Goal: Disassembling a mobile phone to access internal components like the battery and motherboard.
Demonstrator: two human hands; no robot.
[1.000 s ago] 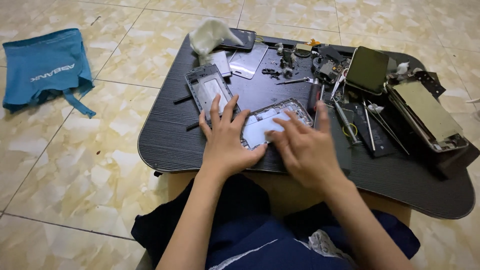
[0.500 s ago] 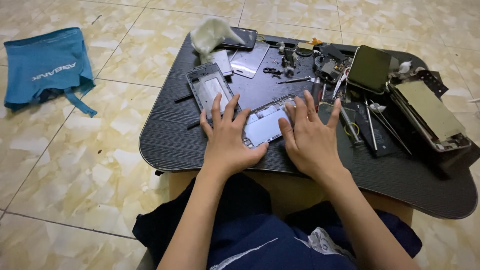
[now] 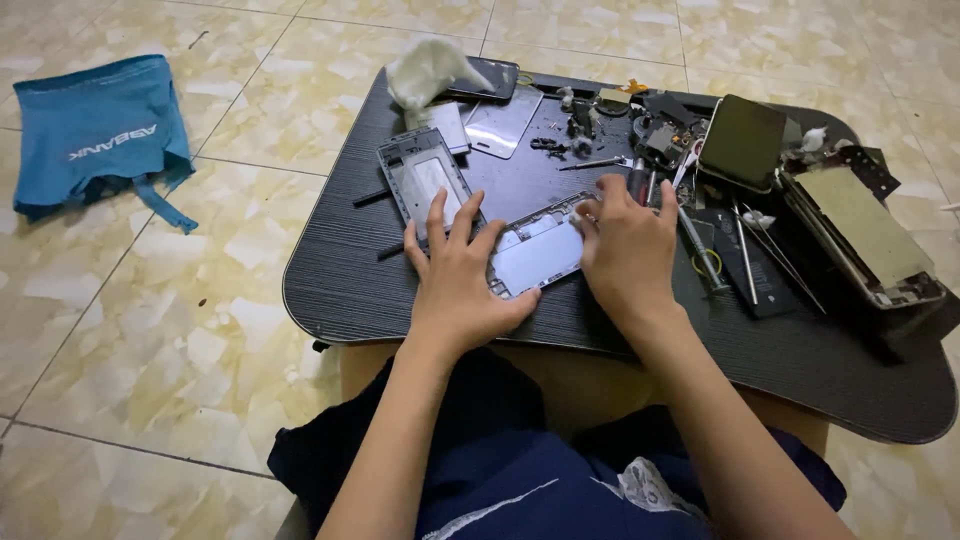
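The right hand (image 3: 625, 250) has slid rightward off the phone frame (image 3: 535, 252), fingers now curled at its right end; the left hand (image 3: 458, 280) presses flat, open, on its left end, mid black table (image 3: 330, 290)

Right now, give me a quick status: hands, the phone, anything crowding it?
Left hand flat on the opened phone body. Right hand on its far end. Second phone frame beside the left fingers; screwdrivers close by on the right.
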